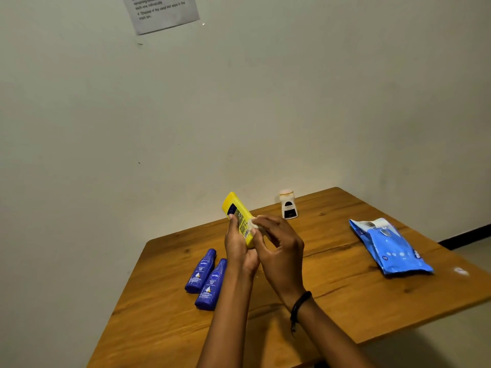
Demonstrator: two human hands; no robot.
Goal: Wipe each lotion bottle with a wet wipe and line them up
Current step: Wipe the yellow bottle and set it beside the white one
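Seen from the head camera, the left hand grips a yellow lotion bottle in the air above the wooden tabletop. Its fingers are curled round the bottle's lower part. The bottle tilts with its far end leaning up and to the left, and its printed back label and barcode face the camera. The right hand pinches a small wadded white wet wipe in its fingers and presses it against the bottle's right side, about halfway along. A black band circles the right wrist. Two blue lotion bottles lie flat on the tabletop just left of the left forearm, side by side with labels up and narrow ends pointing away toward the wall. The nearer one is partly hidden by the forearm. A small white bottle with a dark label stands upright near the tabletop's far edge, close to the wall and well apart from the blue pair. A blue pack of wipes lies flat on the right side of the tabletop, with a white flap at its far end. A printed paper sheet is stuck to the wall at upper left.
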